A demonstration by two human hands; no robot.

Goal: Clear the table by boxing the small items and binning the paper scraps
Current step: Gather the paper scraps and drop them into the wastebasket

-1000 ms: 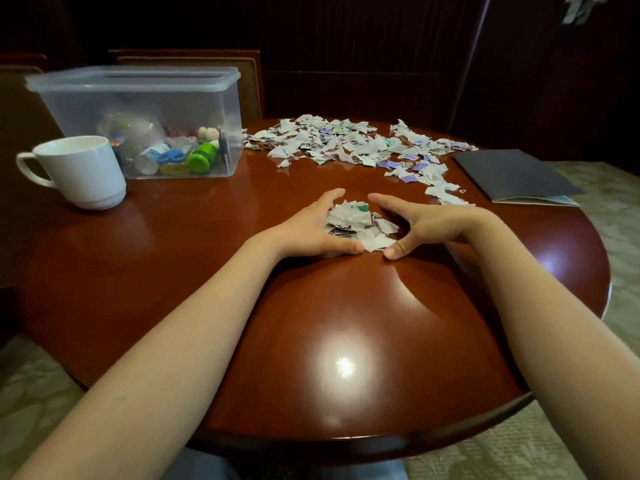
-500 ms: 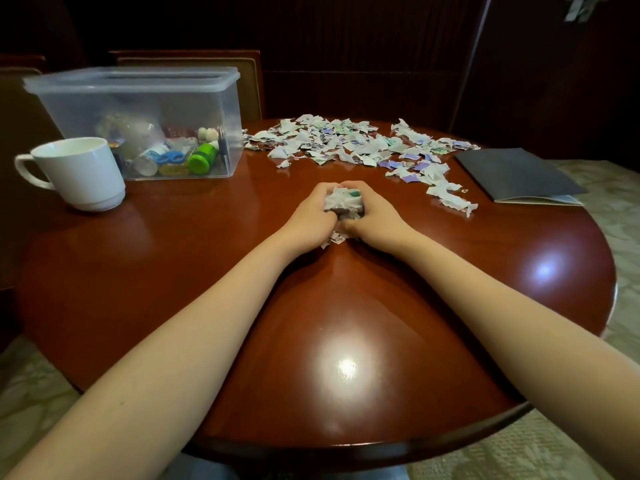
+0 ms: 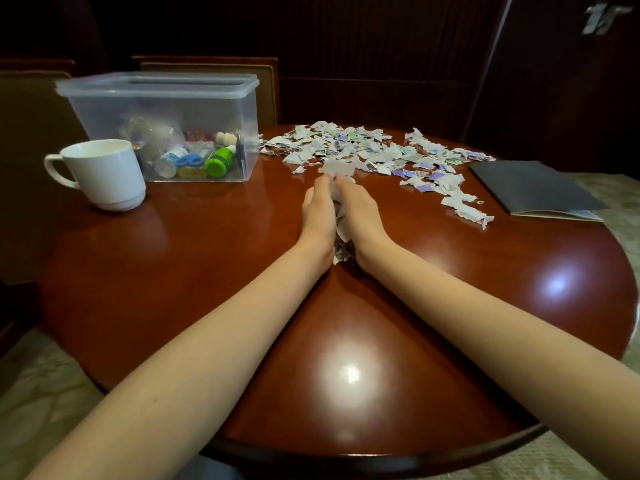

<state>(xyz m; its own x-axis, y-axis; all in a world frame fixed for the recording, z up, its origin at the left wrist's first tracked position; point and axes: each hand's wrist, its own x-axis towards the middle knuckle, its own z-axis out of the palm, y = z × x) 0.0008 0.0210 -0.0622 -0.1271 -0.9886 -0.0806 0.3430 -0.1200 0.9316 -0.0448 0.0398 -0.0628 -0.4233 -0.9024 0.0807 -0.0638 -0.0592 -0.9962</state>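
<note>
Brought the left hand and right hand together from an open cup either side of the small heap of torn white and coloured paper scraps. Lifted that heap, flat between the palms a second ago, into a bunch pressed palm to palm. Stretched the fingers forward.

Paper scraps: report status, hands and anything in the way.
Pressing wad of scraps between left hand and right hand. Beyond, loose scraps litter the table. No bin in view.
</note>
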